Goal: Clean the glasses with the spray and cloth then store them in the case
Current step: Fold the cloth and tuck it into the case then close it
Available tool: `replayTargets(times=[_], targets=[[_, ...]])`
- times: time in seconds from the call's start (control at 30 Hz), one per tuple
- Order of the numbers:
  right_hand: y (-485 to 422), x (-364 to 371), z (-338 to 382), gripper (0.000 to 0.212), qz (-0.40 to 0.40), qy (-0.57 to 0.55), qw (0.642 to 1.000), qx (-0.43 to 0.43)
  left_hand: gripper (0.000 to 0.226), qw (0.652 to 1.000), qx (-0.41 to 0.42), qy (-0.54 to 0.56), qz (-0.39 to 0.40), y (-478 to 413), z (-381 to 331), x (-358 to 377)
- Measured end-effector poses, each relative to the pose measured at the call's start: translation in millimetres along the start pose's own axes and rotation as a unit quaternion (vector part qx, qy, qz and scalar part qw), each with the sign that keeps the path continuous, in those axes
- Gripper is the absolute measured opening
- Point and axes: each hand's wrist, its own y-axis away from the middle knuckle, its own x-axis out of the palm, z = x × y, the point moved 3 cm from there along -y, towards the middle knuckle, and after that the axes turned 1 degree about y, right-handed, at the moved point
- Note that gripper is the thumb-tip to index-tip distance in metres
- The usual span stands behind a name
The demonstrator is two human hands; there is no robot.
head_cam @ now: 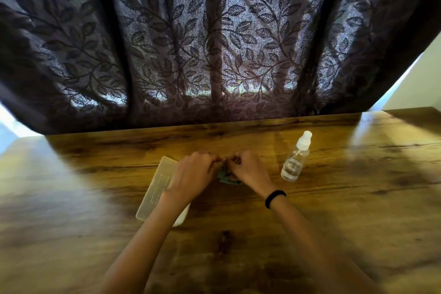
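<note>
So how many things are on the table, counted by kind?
Spray bottle: 1
Case: 1
Green cloth, bunched between the hands: 1
Glasses: can't tell, the left hand and right hand hide them
Total seen: 3

Dark purple-brown curtain with woven leaf-and-vine pattern (pixel 214 38), hanging in folds, backlit; hem meets far edge of table. Glossy brown wood-grain tabletop (pixel 358 198), dark knot near front centre. Pale cream wall (pixel 420 88) at right.
</note>
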Motion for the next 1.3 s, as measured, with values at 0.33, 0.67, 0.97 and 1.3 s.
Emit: replayTargets(times=[0.33, 0.67, 0.97, 1.3], targets=[[10, -22, -35, 0.018, -0.037, 0.078, 0.995, 0.052, 0.025, 0.997, 0.009, -0.046, 0.059, -6, -12, 10], [15, -6, -37, 0.009, -0.018, 0.010, 0.997, 0.072, 0.027, 0.994, 0.011, -0.089, 0.070, 4, -18, 17], [15, -22, 18, 0.020, 0.037, -0.211, 0.974, -0.072, 0.048, 0.957, 0.032, 0.278, 0.078, 4, -1, -19], [7, 21, 81, 0.011, 0.122, -0.215, 0.958, -0.147, 0.022, 0.924, -0.108, 0.361, 0.063, 57, 60, -71]])
